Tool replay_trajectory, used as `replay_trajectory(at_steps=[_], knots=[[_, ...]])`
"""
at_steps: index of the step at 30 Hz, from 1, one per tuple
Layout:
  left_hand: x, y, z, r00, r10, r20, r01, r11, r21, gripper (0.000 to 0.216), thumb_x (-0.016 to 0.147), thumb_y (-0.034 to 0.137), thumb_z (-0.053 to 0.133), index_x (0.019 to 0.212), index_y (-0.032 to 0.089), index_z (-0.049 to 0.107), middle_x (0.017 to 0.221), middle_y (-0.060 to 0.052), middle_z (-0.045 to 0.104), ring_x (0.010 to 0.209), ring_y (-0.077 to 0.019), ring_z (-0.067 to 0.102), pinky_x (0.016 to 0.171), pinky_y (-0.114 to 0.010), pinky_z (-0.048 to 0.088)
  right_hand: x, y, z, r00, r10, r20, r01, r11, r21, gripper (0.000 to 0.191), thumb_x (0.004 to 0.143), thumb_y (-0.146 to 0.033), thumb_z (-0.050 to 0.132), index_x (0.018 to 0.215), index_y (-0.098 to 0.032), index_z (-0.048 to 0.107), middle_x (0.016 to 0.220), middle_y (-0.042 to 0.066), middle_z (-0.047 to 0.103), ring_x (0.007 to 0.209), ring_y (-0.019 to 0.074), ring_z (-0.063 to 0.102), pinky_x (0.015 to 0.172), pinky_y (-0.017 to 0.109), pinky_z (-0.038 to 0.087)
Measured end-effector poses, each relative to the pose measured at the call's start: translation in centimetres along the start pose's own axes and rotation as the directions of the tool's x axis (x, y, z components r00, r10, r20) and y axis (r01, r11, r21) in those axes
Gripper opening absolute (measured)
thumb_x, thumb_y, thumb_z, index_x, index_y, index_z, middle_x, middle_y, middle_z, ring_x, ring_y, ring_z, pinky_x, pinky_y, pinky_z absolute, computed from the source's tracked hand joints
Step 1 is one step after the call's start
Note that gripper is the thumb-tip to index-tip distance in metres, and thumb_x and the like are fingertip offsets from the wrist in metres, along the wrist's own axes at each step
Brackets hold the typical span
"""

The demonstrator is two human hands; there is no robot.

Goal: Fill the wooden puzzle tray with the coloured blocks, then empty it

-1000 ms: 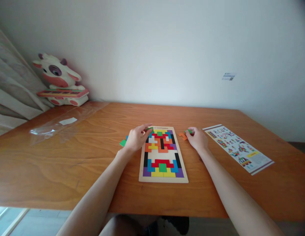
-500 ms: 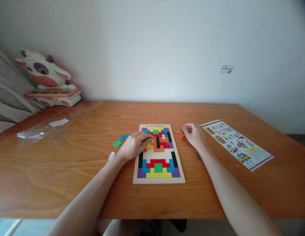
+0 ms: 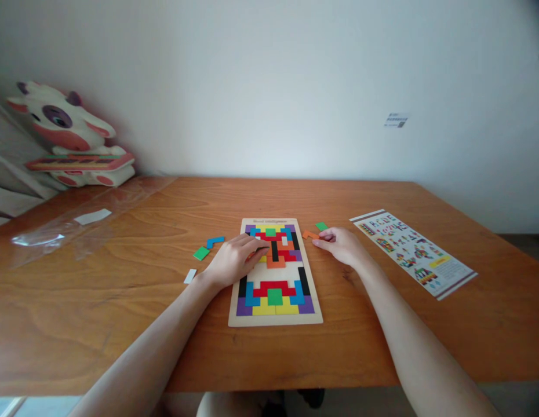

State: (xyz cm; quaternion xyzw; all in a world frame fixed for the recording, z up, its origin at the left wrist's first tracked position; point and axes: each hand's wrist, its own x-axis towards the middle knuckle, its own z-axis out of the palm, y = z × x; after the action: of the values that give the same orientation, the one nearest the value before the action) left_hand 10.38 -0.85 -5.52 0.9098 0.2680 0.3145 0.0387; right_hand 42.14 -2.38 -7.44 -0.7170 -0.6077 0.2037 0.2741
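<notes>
A wooden puzzle board [image 3: 275,319] lies flat on the table in front of me, mostly filled with coloured block pieces, with a bare strip across its middle. My left hand [image 3: 233,262] rests on the board's left side. Its fingers are pressed together over the pieces near the middle, and what lies under them is hidden. My right hand [image 3: 341,244] lies just right of the board. Its fingertips pinch an orange piece [image 3: 309,234] on the table. A small green piece [image 3: 321,226] lies loose just behind that hand.
Left of the board lie a green piece [image 3: 201,253], a blue piece [image 3: 215,241] and a pale piece [image 3: 190,275]. A printed picture sheet [image 3: 412,252] lies at the right. A clear plastic bag [image 3: 56,234] and a toy cow [image 3: 67,139] sit at the far left.
My left hand came down from the board's top left onto its middle left with a green piece. My right hand let go of the green piece and reached to the orange one.
</notes>
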Motion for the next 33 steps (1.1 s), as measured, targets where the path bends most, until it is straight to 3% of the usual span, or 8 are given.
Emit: replay_trajectory(at_steps=[10, 15, 17, 21, 24, 26, 28, 33], knots=[[0.0, -0.1, 0.1, 0.999, -0.044, -0.003, 0.044, 0.999, -0.019, 0.02, 0.099, 0.029, 0.051, 0.106, 0.02, 0.068, 0.095, -0.007, 0.074, 0.086, -0.0183, 0.069, 0.079, -0.031, 0.057, -0.1, -0.1, 0.6, 0.999, -0.009, -0.041, 0.017, 0.979, 0.201, 0.024, 0.07, -0.023, 0.079, 0.086, -0.021, 0.062, 0.082, 0.004, 0.072, 0.073, 0.0183, 0.067, 0.07, 0.031, 0.053], [-0.2, -0.4, 0.4, 0.995, -0.097, -0.005, 0.097, 0.995, -0.014, 0.021, 0.099, 0.029, 0.051, 0.11, 0.022, 0.067, 0.096, -0.005, 0.074, 0.086, -0.0179, 0.069, 0.081, -0.03, 0.057, -0.5, -1.2, 0.4, 0.983, -0.057, -0.176, 0.092, 0.976, 0.196, 0.015, 0.081, -0.027, 0.068, 0.094, -0.021, 0.063, 0.087, 0.006, 0.073, 0.076, 0.0199, 0.068, 0.075, 0.035, 0.053], [-0.2, -0.4, 0.4, 0.993, -0.118, -0.011, 0.118, 0.993, -0.011, 0.022, 0.099, 0.03, 0.051, 0.111, 0.023, 0.067, 0.097, -0.005, 0.074, 0.086, -0.0175, 0.069, 0.081, -0.03, 0.057, -0.9, -2.1, 0.3, 0.972, -0.117, -0.205, 0.166, 0.957, 0.236, 0.021, 0.085, -0.031, 0.063, 0.104, -0.021, 0.064, 0.09, 0.006, 0.073, 0.074, 0.0189, 0.067, 0.074, 0.035, 0.052], [-0.2, -0.3, 0.2, 0.992, -0.125, -0.014, 0.125, 0.992, -0.013, 0.022, 0.099, 0.029, 0.049, 0.108, 0.023, 0.068, 0.097, -0.005, 0.075, 0.086, -0.0184, 0.069, 0.079, -0.03, 0.056, -2.5, -4.7, 0.4, 0.963, -0.26, -0.063, 0.265, 0.894, 0.36, 0.029, 0.087, -0.04, 0.063, 0.108, -0.021, 0.066, 0.093, 0.005, 0.073, 0.078, 0.0178, 0.066, 0.072, 0.032, 0.053], [-0.2, -0.3, 0.2, 0.991, -0.134, -0.012, 0.134, 0.991, -0.008, 0.02, 0.098, 0.027, 0.05, 0.107, 0.022, 0.068, 0.097, -0.005, 0.074, 0.087, -0.0195, 0.069, 0.079, -0.031, 0.055, -3.9, -6.6, 0.9, 0.917, -0.38, 0.122, 0.306, 0.864, 0.399, 0.025, 0.088, -0.037, 0.062, 0.108, -0.022, 0.068, 0.09, 0.004, 0.072, 0.076, 0.0159, 0.064, 0.069, 0.03, 0.053], [-0.2, -0.4, 0.3, 0.988, -0.154, -0.006, 0.154, 0.988, -0.009, 0.02, 0.098, 0.026, 0.05, 0.108, 0.023, 0.068, 0.097, -0.005, 0.074, 0.087, -0.0197, 0.069, 0.08, -0.032, 0.055, -4.6, -7.3, 1.3, 0.893, -0.417, 0.169, 0.31, 0.842, 0.441, 0.031, 0.088, -0.033, 0.062, 0.118, -0.023, 0.066, 0.096, 0.004, 0.072, 0.075, 0.0149, 0.065, 0.068, 0.03, 0.054], [-0.2, -0.5, 0.4, 0.986, -0.164, 0.001, 0.164, 0.986, -0.016, 0.021, 0.098, 0.025, 0.05, 0.11, 0.024, 0.068, 0.097, -0.005, 0.074, 0.087, -0.0192, 0.069, 0.08, -0.031, 0.055, -4.8, -7.5, 1.7, 0.888, -0.429, 0.166, 0.306, 0.82, 0.484, 0.033, 0.088, -0.033, 0.064, 0.119, -0.024, 0.067, 0.1, 0.005, 0.072, 0.077, 0.0154, 0.066, 0.069, 0.03, 0.056], [-0.2, -0.4, 0.5, 0.989, -0.145, 0.011, 0.145, 0.989, -0.025, 0.021, 0.098, 0.027, 0.05, 0.107, 0.022, 0.069, 0.097, -0.006, 0.074, 0.086, -0.019, 0.069, 0.08, -0.031, 0.055, -4.6, -7.3, 2.0, 0.908, -0.417, 0.047, 0.355, 0.824, 0.441, 0.02, 0.087, -0.041, 0.068, 0.096, -0.025, 0.076, 0.095, 0.005, 0.073, 0.079, 0.0174, 0.067, 0.068, 0.031, 0.057]])
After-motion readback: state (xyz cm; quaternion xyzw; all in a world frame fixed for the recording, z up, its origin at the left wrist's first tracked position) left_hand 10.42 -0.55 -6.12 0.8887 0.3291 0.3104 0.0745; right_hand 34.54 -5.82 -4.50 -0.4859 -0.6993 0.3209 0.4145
